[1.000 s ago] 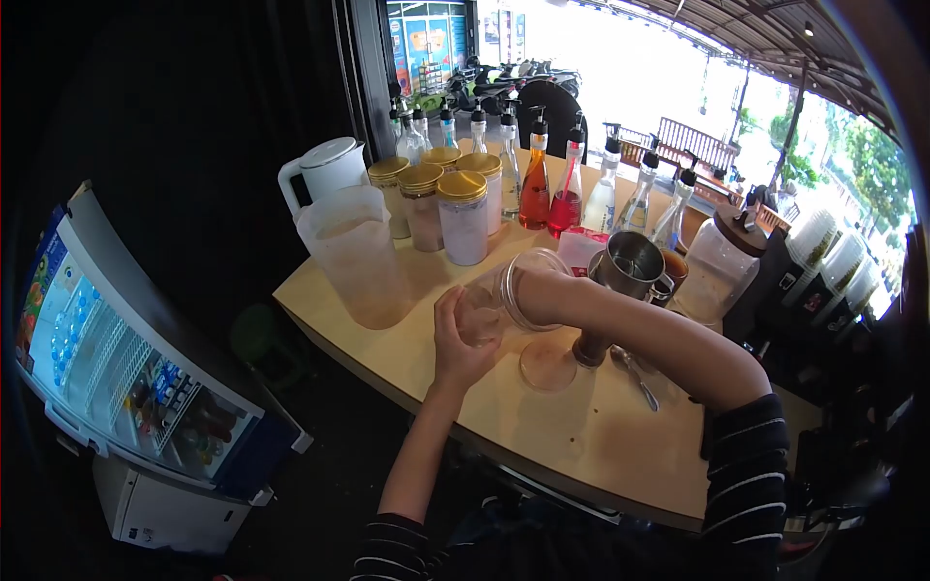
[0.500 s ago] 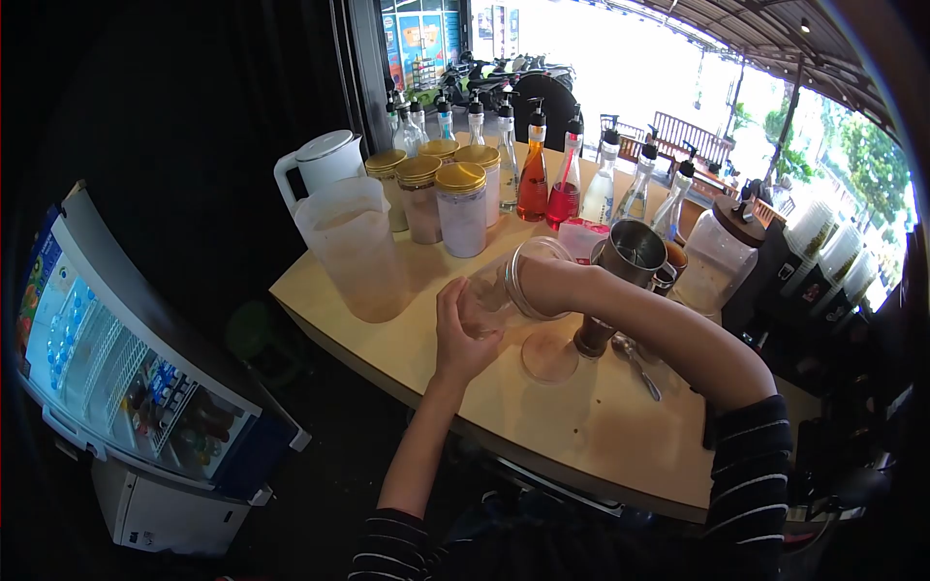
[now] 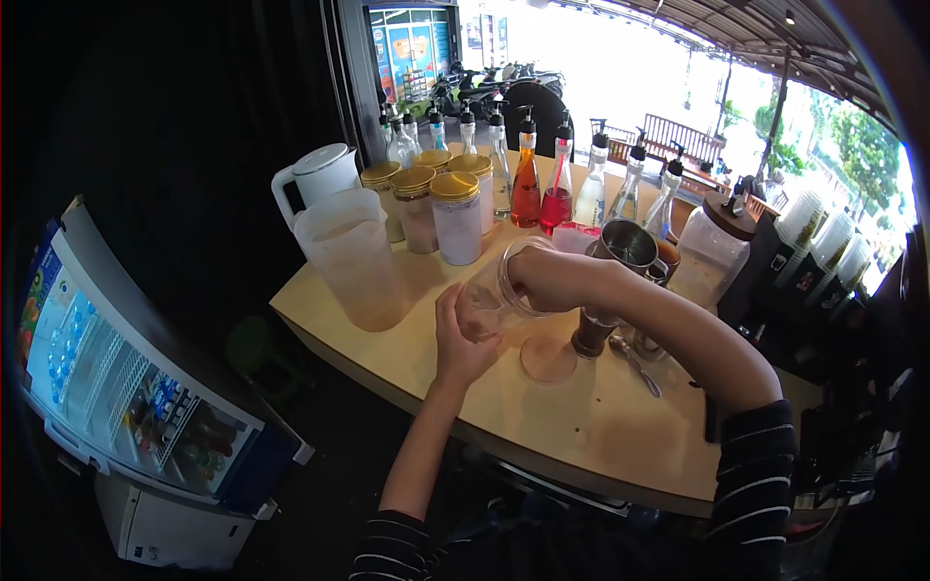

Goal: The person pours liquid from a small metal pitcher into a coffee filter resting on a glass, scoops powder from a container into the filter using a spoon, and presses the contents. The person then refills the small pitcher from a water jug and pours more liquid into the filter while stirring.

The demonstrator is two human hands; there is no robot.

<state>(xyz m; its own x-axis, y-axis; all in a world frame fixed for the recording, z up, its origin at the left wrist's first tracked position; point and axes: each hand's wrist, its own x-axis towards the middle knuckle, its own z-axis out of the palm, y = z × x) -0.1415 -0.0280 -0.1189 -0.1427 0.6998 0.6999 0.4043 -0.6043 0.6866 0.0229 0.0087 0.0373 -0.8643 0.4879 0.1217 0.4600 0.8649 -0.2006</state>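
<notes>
My left hand is wrapped around the base of a clear jar, which lies tilted on its side above the table with its mouth to the right. My right hand reaches through the mouth into the jar. Its fingers are inside, and I cannot make out their pose or anything in them. Below the jar, a round wooden lid lies flat on the table. Right of it stand a dark brown container and a metal cup, partly covered by my right forearm. A spoon lies beside them.
On the wooden table, a frosted pitcher, a white kettle and several gold-lidded canisters stand at the left. Pump bottles line the back. A large lidded jar stands right; a glass-door fridge is left.
The view has shifted slightly. My right hand has moved a little deeper to the left inside the jar; my left hand keeps its hold on the base.
</notes>
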